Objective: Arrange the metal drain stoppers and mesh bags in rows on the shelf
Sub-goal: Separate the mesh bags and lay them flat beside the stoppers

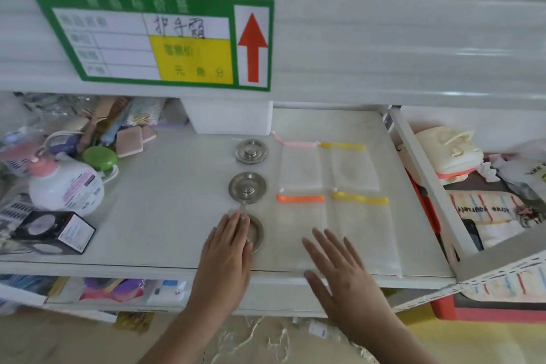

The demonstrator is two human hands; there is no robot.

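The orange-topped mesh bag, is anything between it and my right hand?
Nothing visible. The right hand lies flat at the near end of the orange-topped mesh bag, fingers apparently on the mesh; no object sits between them.

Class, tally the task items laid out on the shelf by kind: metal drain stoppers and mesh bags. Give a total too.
Metal drain stoppers: 3 (the nearest partly under the left hand)
Mesh bags: 4
Total: 7

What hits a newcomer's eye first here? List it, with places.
The green-bordered price sign with a red arrow dominates the upper shelf's edge. Below it, round metal drain stoppers line up beside sheer mesh bags with coloured top bands. The left hand covers the nearest stopper; the right hand presses on a bag.
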